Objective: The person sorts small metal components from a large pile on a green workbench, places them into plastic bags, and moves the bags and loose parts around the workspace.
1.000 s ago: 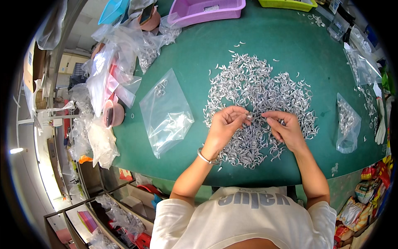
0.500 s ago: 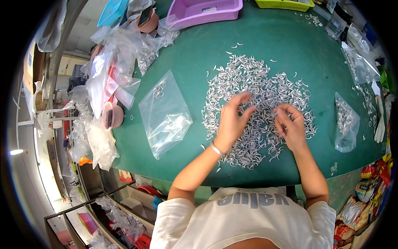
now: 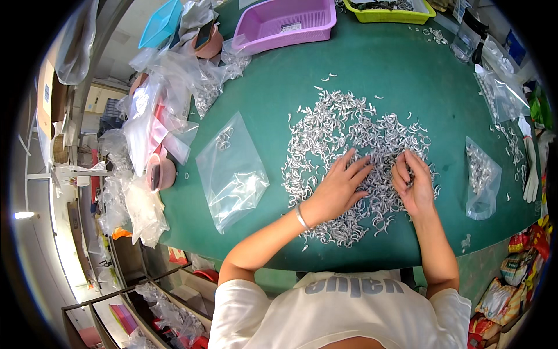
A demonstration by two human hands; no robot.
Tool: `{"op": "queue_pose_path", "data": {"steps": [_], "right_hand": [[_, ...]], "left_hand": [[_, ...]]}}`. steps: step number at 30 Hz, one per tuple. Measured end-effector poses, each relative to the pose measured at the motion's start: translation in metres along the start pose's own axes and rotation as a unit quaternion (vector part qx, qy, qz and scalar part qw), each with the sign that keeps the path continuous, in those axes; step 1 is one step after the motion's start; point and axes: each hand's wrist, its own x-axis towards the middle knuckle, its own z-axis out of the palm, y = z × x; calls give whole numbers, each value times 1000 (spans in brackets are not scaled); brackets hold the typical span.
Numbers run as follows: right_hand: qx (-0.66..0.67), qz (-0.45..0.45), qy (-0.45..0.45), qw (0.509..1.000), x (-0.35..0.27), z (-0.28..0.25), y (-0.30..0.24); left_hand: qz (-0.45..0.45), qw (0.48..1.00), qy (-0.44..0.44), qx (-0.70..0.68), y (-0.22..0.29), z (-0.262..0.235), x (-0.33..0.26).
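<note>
A wide pile of small curved silvery-grey pieces (image 3: 325, 125), like little crescents, covers the middle of the green table (image 3: 261, 81). My left hand (image 3: 338, 191), with a silver bangle at the wrist, lies palm down on the pile, its fingers spread among the pieces. Over the right side of the pile is my right hand (image 3: 414, 185), turned inward with its fingers curled toward the thumb. What those fingers hold, if anything, is too small to make out. A clear plastic bag (image 3: 226, 186) with a few rings in it lies flat, left of the pile.
A small bag of silvery pieces (image 3: 481, 180) lies to the right, near a white glove (image 3: 530, 174). Purple (image 3: 285, 41) and yellow (image 3: 389, 16) baskets stand at the far side. Plastic bags (image 3: 151, 110) and a pink container (image 3: 165, 173) crowd the left edge.
My left hand has turned palm down and its fingers have spread onto the pile. My right hand's fingers point more upward. The whole view has shifted slightly.
</note>
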Motion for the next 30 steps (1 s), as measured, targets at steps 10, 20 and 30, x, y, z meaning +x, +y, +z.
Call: {"op": "queue_pose_path", "data": {"steps": [10,20,30], "right_hand": [[-29,-25,-120,992,-1,-4,5],[-38,-41,-139,989,-8,-1,0],[-51,-35,-140,988,-6,-4,2]], "left_hand": [[-138,962,207,116,-98,-25,71],[-5,994,60,90,-30,-8,-11],[-126,980,82,128,-16,-20,-61]]}}
